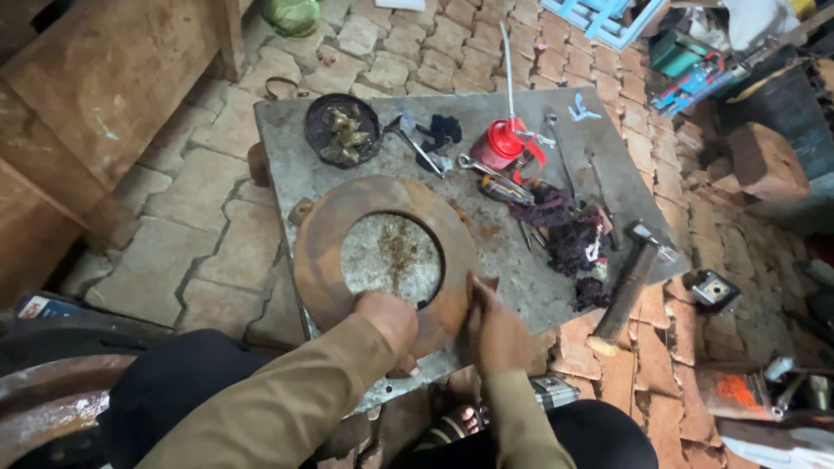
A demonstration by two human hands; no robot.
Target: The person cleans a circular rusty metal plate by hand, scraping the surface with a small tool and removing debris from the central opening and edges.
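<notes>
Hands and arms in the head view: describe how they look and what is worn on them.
Both hands are bare: no gloves, rings or watch show. The left hand comes out of a long, loose olive-brown sleeve that reaches the wrist. The right hand has a matching olive-brown sleeve, creased along the forearm. The fingers look grimy, smudged with rust-coloured dust. No markings show on the fabric.

Left hand (389,320) covers near rim of rusty ring plate (326,247) — fingers curled out of sight. Right hand (497,328) hides plate's edge; whether it holds anything, cannot tell. Contents of dark bowl (342,129) too small to identify. Green object (291,14) cut off by top edge — kind unclear.
</notes>
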